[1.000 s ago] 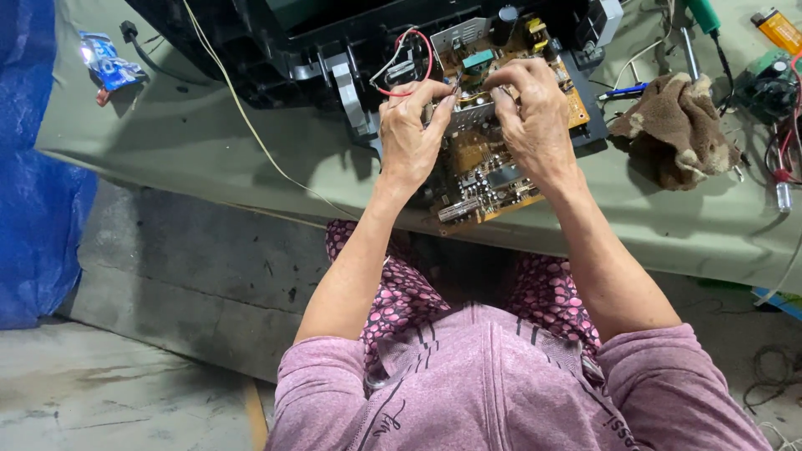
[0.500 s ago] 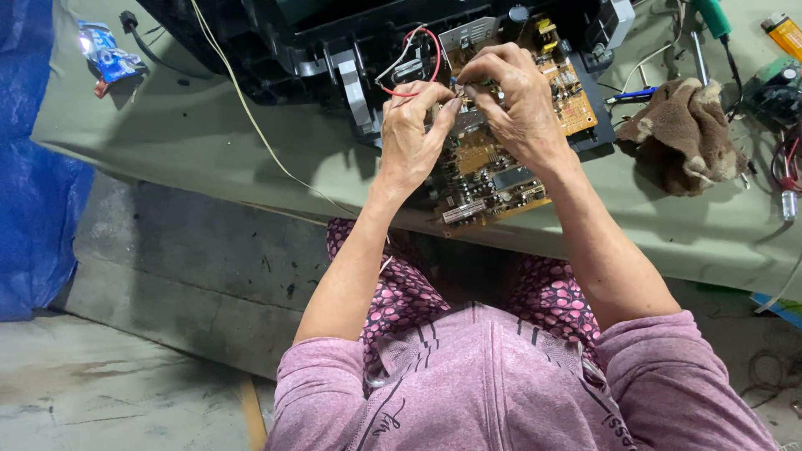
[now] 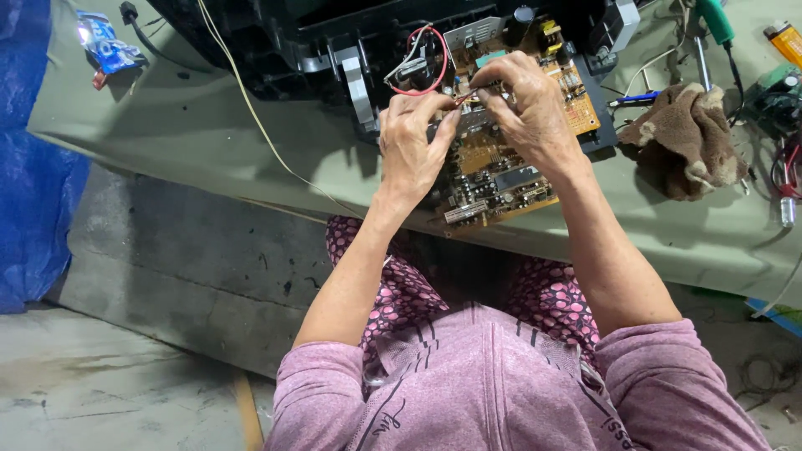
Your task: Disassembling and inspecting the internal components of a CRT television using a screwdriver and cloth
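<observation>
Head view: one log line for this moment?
left hand: on circuit board | right hand: pinching small part, unclear | brown rag: right, on table

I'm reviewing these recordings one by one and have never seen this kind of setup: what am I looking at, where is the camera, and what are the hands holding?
There is no machine here. The one picture comes from a camera worn on a person's head, looking down past a pink top at their own two bare hands.

Both hands work over an orange-brown circuit board that sticks out of a black device housing on a grey-green workbench. The left hand and the right hand meet fingertip to fingertip and pinch something small between them, by the red wire; what it is, is too small to tell.

Also on the bench: a brown rag, a green-handled screwdriver, an orange lighter, a blue pen, a blue packet and a pale cable.
</observation>
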